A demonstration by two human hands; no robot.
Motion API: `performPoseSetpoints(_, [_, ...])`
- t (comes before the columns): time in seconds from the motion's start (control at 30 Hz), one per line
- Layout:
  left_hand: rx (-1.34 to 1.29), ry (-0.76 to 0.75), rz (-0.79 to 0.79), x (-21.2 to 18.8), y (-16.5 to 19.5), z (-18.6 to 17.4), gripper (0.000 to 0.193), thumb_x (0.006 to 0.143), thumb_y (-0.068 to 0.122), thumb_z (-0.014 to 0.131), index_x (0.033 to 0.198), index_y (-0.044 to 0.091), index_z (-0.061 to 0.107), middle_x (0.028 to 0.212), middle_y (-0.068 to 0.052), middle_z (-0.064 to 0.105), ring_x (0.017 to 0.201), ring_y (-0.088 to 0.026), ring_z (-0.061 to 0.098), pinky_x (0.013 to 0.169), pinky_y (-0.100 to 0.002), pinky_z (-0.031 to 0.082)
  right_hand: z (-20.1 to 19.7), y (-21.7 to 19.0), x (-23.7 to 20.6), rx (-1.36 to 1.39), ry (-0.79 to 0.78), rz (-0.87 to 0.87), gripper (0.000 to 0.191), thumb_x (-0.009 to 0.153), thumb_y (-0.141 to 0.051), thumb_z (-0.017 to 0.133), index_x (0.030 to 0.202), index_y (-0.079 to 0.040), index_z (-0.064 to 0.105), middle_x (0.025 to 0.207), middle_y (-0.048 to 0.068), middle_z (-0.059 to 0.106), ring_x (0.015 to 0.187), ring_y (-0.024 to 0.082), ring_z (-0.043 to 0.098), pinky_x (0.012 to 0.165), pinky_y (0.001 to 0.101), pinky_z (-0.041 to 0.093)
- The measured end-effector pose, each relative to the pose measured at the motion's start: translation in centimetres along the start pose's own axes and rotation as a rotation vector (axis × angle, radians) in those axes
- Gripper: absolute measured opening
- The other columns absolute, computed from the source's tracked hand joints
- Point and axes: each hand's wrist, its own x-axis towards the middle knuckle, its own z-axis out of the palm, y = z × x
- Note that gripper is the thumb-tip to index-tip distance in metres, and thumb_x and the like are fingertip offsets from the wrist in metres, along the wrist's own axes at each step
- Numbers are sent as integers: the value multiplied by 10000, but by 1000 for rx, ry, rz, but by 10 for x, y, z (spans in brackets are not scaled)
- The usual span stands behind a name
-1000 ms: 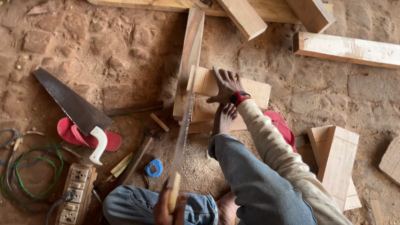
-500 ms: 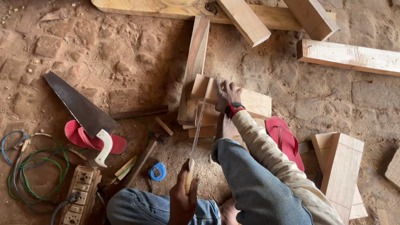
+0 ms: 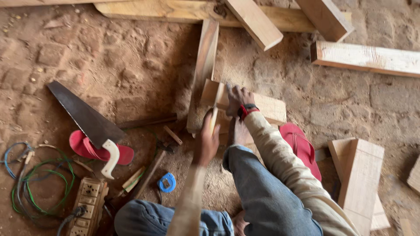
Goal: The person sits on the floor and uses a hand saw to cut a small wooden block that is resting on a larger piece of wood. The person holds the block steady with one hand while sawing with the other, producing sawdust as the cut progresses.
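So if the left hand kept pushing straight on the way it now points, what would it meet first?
The left hand grips a saw handle and points up the frame. Straight on, it would probably first meet the pale wooden block that the right hand presses down. Depth is unclear from this view.

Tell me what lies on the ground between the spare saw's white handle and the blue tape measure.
In the head view, between the white handle and the blue tape measure lie small wood offcuts and a long wooden-handled tool, on sandy ground.
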Motion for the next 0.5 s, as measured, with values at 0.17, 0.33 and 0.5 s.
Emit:
performPoseSetpoints(0.17, [-84,-139,-503,-137,72,-85,561,999,158,523,1521,11,377,1197,-272,710,892,-292,783,746,-397,649,-1,4,4,3,-18,-16,1247,593,-424,868,1590,-136,176,1446,220,412,1261,449,471,973,580,453])
performPoseSetpoints(0.33, [144,-83,-147,-204,90,-117,544,998,206,554,1471,-17,405,1271,-344,671,1105,-375,729,888,-446,612,-1,6,6,2,-12,-26,1226,617,-397,834,1634,-136,203,1450,211,462,1278,438,507,1000,568,483])
performPoseSetpoints(0.5, [-135,-151,-434,-112,62,-71,499,998,123,505,1473,-13,433,666,-93,729,417,-121,636,336,-276,509,7,4,10,-20,-3,-36,1266,609,-443,859,1609,-103,162,1469,221,412,1276,448,472,991,569,465])
